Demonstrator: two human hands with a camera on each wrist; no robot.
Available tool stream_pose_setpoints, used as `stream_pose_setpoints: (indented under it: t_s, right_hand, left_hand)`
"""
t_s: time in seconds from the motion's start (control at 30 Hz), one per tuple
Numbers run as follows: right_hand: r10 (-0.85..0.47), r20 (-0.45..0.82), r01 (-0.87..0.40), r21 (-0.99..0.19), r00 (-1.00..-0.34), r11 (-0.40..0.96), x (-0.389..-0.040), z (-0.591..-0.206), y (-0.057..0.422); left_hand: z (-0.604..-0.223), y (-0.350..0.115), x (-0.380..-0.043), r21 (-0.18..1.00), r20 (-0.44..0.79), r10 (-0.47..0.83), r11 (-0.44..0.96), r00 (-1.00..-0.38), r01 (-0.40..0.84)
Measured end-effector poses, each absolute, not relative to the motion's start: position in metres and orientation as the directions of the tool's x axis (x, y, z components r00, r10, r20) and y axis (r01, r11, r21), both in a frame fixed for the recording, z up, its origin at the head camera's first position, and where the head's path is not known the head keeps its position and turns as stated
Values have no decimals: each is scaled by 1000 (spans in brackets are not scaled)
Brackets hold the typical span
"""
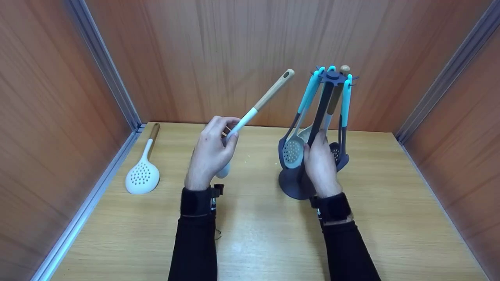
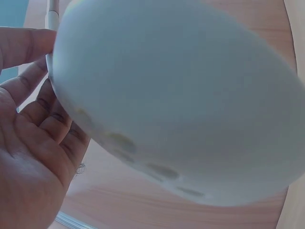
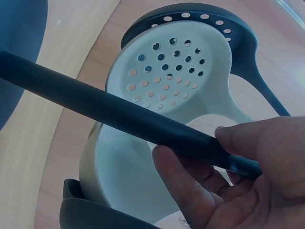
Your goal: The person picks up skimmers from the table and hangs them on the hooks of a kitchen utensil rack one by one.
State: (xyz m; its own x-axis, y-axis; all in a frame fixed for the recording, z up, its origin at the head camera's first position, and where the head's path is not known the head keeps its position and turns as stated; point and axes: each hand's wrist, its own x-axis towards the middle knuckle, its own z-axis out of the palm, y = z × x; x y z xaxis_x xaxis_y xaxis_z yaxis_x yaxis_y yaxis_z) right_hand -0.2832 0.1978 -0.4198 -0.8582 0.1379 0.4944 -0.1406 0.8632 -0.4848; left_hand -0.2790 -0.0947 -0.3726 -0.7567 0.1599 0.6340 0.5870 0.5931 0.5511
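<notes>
My left hand [image 1: 212, 147] pinches a white slotted spoon [image 1: 247, 117] by its shaft between thumb and fingers. Its wooden handle [image 1: 274, 89] slants up to the right, and the head hangs low behind the hand. In the left wrist view the rounded head [image 2: 176, 90] fills much of the picture, with openings along its lower edge. On the right, my right hand [image 1: 321, 164] grips the dark post [image 3: 119, 114] of a utensil stand [image 1: 290, 188]. Around the post hang several utensils, among them a pale green skimmer [image 1: 293, 152] and one with a wooden handle [image 1: 334, 99].
A white skimmer [image 1: 142, 177] with a wooden handle lies on the table at the left. Turquoise handles [image 1: 346, 101] hang from the stand's hooked top [image 1: 333, 76]. Wood-look panels [image 1: 234, 58] enclose the table [image 1: 258, 230] at the back and both sides.
</notes>
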Motion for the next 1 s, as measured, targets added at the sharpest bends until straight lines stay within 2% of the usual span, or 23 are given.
stream_pose_setpoints:
  t_s: [0.37, 0.77, 1.0]
  right_hand:
    - [139, 472, -133, -499, -871, 856, -284, -418, 198]
    - [145, 453, -127, -517, -879, 847, -284, -417, 197]
    - [148, 420, -112, -534, -895, 838, -285, -416, 198]
  left_hand:
    - [-364, -84, -268, 515, 665, 188, 585, -722, 626]
    - [-355, -77, -258, 447, 727, 223, 563, -649, 695]
    - [-349, -73, -250, 435, 727, 241, 563, -643, 703]
